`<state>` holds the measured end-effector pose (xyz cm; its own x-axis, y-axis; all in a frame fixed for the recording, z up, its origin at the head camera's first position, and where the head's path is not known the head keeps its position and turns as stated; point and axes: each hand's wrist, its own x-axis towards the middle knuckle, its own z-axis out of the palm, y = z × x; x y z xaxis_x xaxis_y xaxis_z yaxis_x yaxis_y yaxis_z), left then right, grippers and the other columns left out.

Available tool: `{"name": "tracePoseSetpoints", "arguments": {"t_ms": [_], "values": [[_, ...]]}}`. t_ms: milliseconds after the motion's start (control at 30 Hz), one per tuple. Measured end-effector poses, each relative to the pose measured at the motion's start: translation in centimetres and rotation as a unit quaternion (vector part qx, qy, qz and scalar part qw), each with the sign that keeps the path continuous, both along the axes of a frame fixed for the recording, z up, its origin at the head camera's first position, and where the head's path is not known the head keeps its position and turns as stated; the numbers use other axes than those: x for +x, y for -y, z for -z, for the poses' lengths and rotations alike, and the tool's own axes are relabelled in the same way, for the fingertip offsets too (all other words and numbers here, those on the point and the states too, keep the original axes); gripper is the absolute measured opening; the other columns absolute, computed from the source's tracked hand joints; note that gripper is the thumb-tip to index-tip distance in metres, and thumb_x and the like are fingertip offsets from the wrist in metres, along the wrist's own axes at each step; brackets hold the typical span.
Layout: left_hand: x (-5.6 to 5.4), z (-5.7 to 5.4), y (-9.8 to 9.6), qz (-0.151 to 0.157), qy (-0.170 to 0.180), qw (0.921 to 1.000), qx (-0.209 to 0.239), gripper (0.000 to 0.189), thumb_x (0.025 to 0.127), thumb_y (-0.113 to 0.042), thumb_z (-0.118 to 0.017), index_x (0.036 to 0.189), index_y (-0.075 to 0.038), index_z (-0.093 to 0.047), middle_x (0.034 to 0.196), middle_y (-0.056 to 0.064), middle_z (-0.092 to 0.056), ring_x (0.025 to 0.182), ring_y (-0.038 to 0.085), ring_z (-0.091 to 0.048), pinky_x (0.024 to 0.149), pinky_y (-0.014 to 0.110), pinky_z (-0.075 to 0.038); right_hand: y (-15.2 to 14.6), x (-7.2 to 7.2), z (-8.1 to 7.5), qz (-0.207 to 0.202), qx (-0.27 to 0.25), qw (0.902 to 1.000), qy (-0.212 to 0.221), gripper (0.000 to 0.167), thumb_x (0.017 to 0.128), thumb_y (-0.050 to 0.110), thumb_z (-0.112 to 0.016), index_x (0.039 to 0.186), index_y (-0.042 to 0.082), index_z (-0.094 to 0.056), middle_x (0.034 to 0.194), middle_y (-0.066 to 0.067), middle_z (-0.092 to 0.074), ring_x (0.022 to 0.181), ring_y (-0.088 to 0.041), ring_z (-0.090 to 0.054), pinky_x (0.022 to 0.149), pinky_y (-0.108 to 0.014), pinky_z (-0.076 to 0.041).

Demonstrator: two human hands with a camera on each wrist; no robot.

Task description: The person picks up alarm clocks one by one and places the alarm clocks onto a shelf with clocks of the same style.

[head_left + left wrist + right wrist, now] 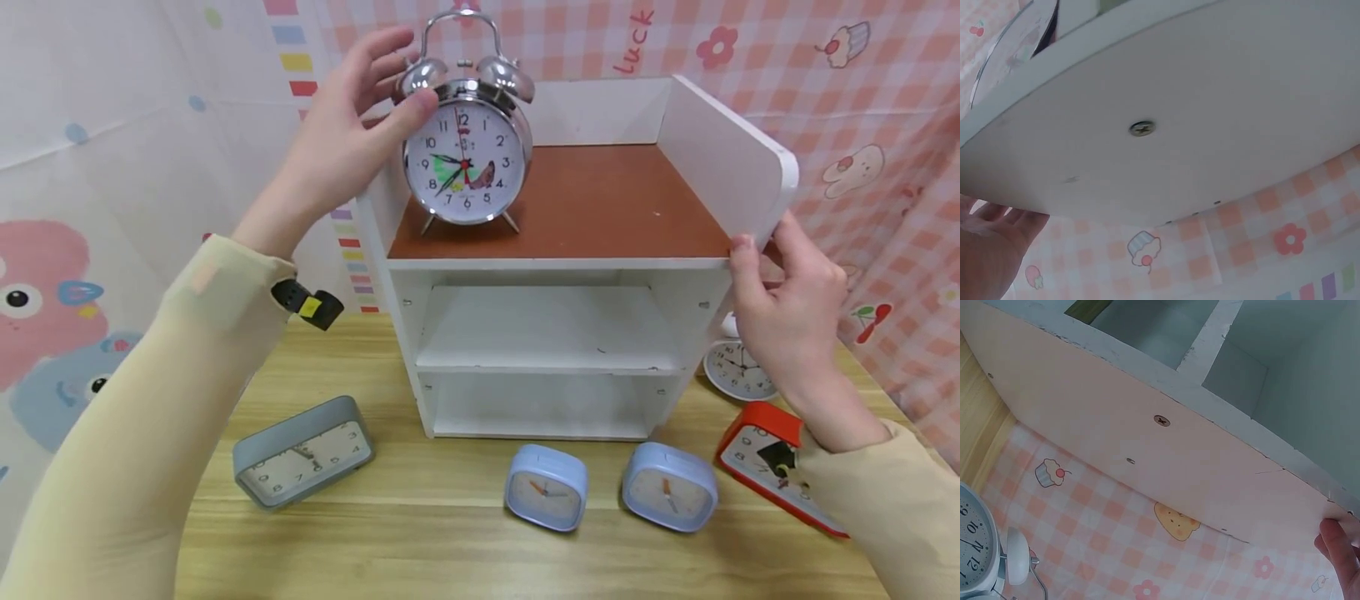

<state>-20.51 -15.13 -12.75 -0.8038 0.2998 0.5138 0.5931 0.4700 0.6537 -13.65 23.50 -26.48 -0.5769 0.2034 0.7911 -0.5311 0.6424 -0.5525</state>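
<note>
A silver twin-bell alarm clock (467,162) stands upright on the brown top of a small white shelf unit (555,264), near its left front. My left hand (356,117) holds it at the left bell, thumb across the front rim, fingers partly hidden behind. In the left wrist view, the left hand (991,247) shows beside the unit's side panel (1141,169). On the other side, my right hand (795,308) pinches the right panel's front edge, thumb in front. The right wrist view shows right fingers (1338,547) against that panel's outer face.
On the wooden table (420,542) before the unit are a grey clock (300,450), two light-blue clocks (546,487) and a red clock (757,458) partly behind my right sleeve. A white bell clock (741,371) stands right of the unit. Patterned cloth (885,250) hangs behind.
</note>
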Motion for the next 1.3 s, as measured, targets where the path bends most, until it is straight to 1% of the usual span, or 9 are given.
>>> {"name": "tracePoseSetpoints", "arguments": {"t_ms": [367, 567, 667, 733, 833, 967, 1100, 1200, 1300], "values": [[1.4, 1.7, 1.9, 0.026, -0.083, 0.9918, 0.094, 0.060, 0.103, -0.027, -0.061, 0.159, -0.014, -0.044, 0.166, 0.005, -0.047, 0.156, 0.021, -0.044, 0.131, 0.044, -0.037, 0.1, 0.3, 0.0, 0.005, 0.005, 0.9999, 0.007, 0.037, 0.104, 0.021, -0.059, 0.136, 0.006, -0.069, 0.133, -0.019, -0.074, 0.109, 0.025, -0.060, 0.081, 0.003, -0.046], [2.2, 2.8, 2.5, -0.002, -0.115, 0.9881, 0.103, 0.055, 0.101, -0.023, -0.061, 0.154, -0.013, -0.050, 0.161, 0.004, -0.054, 0.152, 0.021, -0.049, 0.126, 0.043, -0.043, -0.6, 0.8, -0.3, 0.009, 0.038, 0.9989, 0.025, 0.038, 0.104, 0.021, -0.061, 0.140, 0.013, -0.067, 0.126, -0.003, -0.075, 0.103, 0.025, -0.057, 0.082, 0.005, -0.045], [2.7, 3.7, 2.9, -0.024, -0.133, 0.9866, 0.091, 0.054, 0.101, -0.025, -0.064, 0.153, -0.015, -0.052, 0.159, 0.001, -0.055, 0.151, 0.020, -0.051, 0.124, 0.041, -0.045, -1.1, 1.1, -0.6, 0.001, 0.061, 0.9976, 0.033, 0.043, 0.104, 0.023, -0.065, 0.146, 0.022, -0.063, 0.135, 0.001, -0.071, 0.114, 0.021, -0.056, 0.094, 0.002, -0.045], [3.1, 4.3, 3.1, -0.038, -0.147, 0.9852, 0.079, 0.054, 0.101, -0.027, -0.065, 0.153, -0.016, -0.053, 0.159, -0.001, -0.055, 0.150, 0.019, -0.051, 0.123, 0.042, -0.047, -1.6, 1.3, -0.7, 0.000, 0.074, 0.9967, 0.032, 0.047, 0.104, 0.028, -0.064, 0.151, 0.026, -0.058, 0.147, -0.005, -0.066, 0.122, 0.019, -0.052, 0.103, -0.001, -0.043], [3.3, 5.2, 3.2, -0.054, -0.162, 0.9833, 0.063, 0.054, 0.101, -0.025, -0.066, 0.153, -0.016, -0.053, 0.160, -0.001, -0.055, 0.150, 0.018, -0.052, 0.121, 0.045, -0.049, -2.4, 1.4, -0.9, 0.004, 0.088, 0.9955, 0.036, 0.050, 0.106, 0.039, -0.059, 0.155, 0.033, -0.052, 0.158, -0.006, -0.057, 0.138, 0.003, -0.052, 0.110, -0.001, -0.033], [3.3, 6.1, 3.0, -0.065, -0.166, 0.9825, 0.054, 0.054, 0.101, -0.019, -0.065, 0.153, -0.013, -0.052, 0.160, 0.001, -0.055, 0.149, 0.018, -0.052, 0.119, 0.048, -0.051, -3.7, 1.4, -1.0, 0.012, 0.103, 0.9933, 0.051, 0.053, 0.108, 0.048, -0.052, 0.159, 0.037, -0.044, 0.166, -0.003, -0.048, 0.149, -0.030, -0.049, 0.106, -0.001, -0.027], [3.2, 6.7, 2.9, -0.071, -0.164, 0.9823, 0.055, 0.055, 0.100, -0.019, -0.066, 0.154, -0.012, -0.052, 0.159, 0.002, -0.056, 0.149, 0.018, -0.053, 0.116, 0.050, -0.054, -5.4, 1.3, -0.8, 0.018, 0.127, 0.9867, 0.099, 0.058, 0.109, 0.047, -0.049, 0.163, 0.027, -0.040, 0.171, -0.010, -0.039, 0.155, -0.045, -0.038, 0.133, -0.033, -0.026], [3.1, 7.1, 2.9, -0.072, -0.161, 0.9828, 0.055, 0.056, 0.101, -0.019, -0.066, 0.154, -0.012, -0.051, 0.158, 0.002, -0.057, 0.148, 0.019, -0.053, 0.114, 0.052, -0.055, -6.8, 1.1, -0.4, 0.023, 0.150, 0.9782, 0.142, 0.064, 0.109, 0.046, -0.048, 0.164, 0.015, -0.037, 0.172, -0.017, -0.033, 0.159, -0.049, -0.028, 0.132, -0.069, -0.016], [3.0, 7.5, 2.8, -0.071, -0.155, 0.9836, 0.059, 0.055, 0.102, -0.018, -0.067, 0.154, -0.011, -0.051, 0.158, 0.002, -0.057, 0.148, 0.019, -0.054, 0.113, 0.052, -0.055, -8.2, 0.7, 0.2, 0.027, 0.171, 0.9695, 0.174, 0.066, 0.109, 0.043, -0.048, 0.164, 0.008, -0.035, 0.172, -0.023, -0.030, 0.159, -0.053, -0.023, 0.131, -0.072, -0.012]]}}
